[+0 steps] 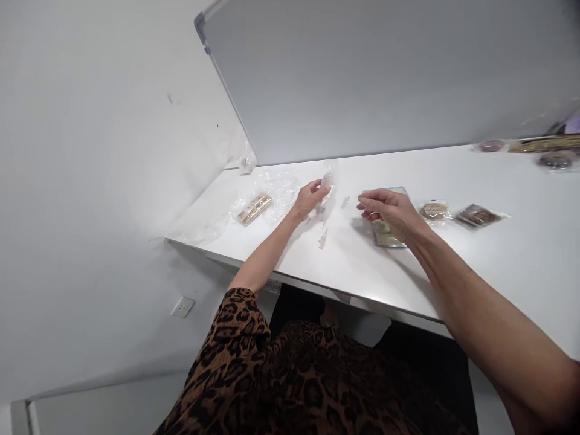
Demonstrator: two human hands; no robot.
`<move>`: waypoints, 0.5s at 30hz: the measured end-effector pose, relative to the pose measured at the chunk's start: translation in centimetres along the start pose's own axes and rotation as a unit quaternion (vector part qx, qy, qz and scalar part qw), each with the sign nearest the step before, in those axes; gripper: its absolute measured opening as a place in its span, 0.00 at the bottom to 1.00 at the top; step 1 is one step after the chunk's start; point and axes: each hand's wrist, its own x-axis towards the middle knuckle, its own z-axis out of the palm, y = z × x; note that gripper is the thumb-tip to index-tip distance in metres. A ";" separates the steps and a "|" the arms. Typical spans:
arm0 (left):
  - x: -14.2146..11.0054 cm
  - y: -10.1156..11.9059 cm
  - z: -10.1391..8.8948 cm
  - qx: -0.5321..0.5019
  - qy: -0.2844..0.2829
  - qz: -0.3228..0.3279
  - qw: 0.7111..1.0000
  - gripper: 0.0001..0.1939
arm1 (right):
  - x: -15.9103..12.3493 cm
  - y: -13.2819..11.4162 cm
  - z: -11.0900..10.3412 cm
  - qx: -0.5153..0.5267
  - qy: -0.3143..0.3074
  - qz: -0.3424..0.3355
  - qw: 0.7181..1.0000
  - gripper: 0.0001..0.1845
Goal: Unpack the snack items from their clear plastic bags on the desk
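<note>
My left hand (312, 198) is closed on a clear plastic bag (330, 176), held just over the white table (335, 260). What the bag contains is blurred. My right hand (389, 210) has its thumb and fingers pinched together; anything between them is too small to make out. It hovers above a flat, greenish packet (388, 239), partly covering it. Between my hands lies a small translucent scrap (345, 202), with another pale scrap (323, 239) nearer the front edge.
Left of my left hand are a wrapped tan packet (255, 209) and crumpled clear plastic (283, 181). A round wrapped item (435, 211) and a dark square packet (476, 215) lie to the right. More packets (556, 159) sit far right. A whiteboard (385, 78) stands behind the table.
</note>
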 end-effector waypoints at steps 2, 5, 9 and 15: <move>-0.8 0.7 1.7 -0.217 -0.031 -0.054 0.974 0.13 | 0.2 0.2 0.1 0.025 0.032 0.007 0.999 0.26; -1.8 1.6 3.9 -0.399 -0.097 -0.131 0.903 0.12 | 0.3 0.3 0.2 0.079 0.059 0.023 0.995 0.28; -2.7 1.8 5.2 -0.455 -0.193 -0.177 0.851 0.19 | 0.3 0.1 0.2 0.111 0.035 0.017 0.993 0.29; -3.7 1.4 5.5 -0.461 -0.208 -0.219 0.834 0.27 | 0.1 0.1 -0.1 0.078 0.076 -0.013 0.994 0.26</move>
